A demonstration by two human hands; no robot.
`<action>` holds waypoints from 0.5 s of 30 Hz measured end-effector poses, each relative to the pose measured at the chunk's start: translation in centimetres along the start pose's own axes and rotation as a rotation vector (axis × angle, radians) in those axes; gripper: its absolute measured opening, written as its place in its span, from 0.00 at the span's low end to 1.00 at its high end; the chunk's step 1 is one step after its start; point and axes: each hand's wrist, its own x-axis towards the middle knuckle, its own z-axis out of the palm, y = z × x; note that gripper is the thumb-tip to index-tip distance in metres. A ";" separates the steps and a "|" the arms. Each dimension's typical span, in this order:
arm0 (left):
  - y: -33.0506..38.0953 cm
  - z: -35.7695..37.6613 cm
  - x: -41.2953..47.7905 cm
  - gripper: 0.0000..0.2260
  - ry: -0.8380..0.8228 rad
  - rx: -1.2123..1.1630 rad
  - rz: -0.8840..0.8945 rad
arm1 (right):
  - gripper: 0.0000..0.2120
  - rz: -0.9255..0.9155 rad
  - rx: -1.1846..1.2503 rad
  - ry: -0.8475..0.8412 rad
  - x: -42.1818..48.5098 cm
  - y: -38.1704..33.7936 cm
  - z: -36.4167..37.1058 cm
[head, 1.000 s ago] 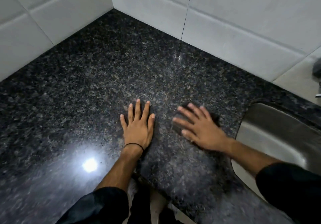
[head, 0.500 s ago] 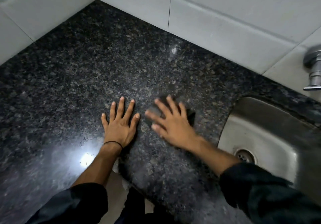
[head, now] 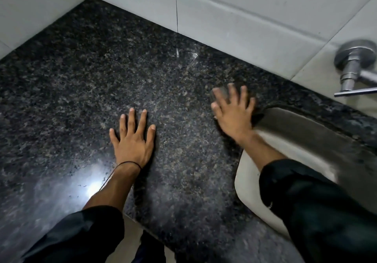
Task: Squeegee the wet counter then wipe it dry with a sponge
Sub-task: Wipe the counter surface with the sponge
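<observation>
Your left hand, fingers spread, stays flat on the counter, well left of the sink. Your right hand, spread and blurred, has swept from mid-counter to the sink's rim, pressing a dark sponge, mostly hidden.
</observation>
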 end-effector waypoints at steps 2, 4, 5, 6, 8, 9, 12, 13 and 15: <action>0.0 0.3 0.0 0.26 0.033 0.008 0.003 | 0.26 -0.287 -0.033 0.014 -2.1 -3.7 1.0; -0.1 0.5 -0.1 0.26 0.062 0.010 0.007 | 0.25 -0.613 -0.041 0.007 -3.5 -5.3 1.7; -0.1 0.5 -0.1 0.26 0.070 0.012 0.005 | 0.26 -0.735 -0.042 -0.010 -3.0 -5.1 1.7; -0.1 0.5 -0.1 0.26 0.074 0.013 0.004 | 0.28 -0.797 -0.028 -0.021 -1.6 -4.6 1.4; 0.1 0.3 -0.2 0.26 0.082 0.017 0.004 | 0.31 -0.740 0.030 -0.010 2.9 -3.0 0.7; 0.1 0.3 -0.2 0.26 0.085 0.024 0.000 | 0.32 -0.633 0.071 -0.020 5.8 -2.4 0.4; 0.1 0.3 0.0 0.26 0.089 0.023 -0.032 | 0.33 -0.204 0.160 -0.005 13.8 -3.1 -0.3; 0.2 0.3 -0.1 0.26 0.091 0.022 -0.022 | 0.31 -0.072 0.155 0.013 15.4 -4.2 -0.4; 0.5 0.4 -0.3 0.26 0.092 0.023 -0.007 | 0.28 0.030 0.123 -0.011 17.0 -7.6 -0.4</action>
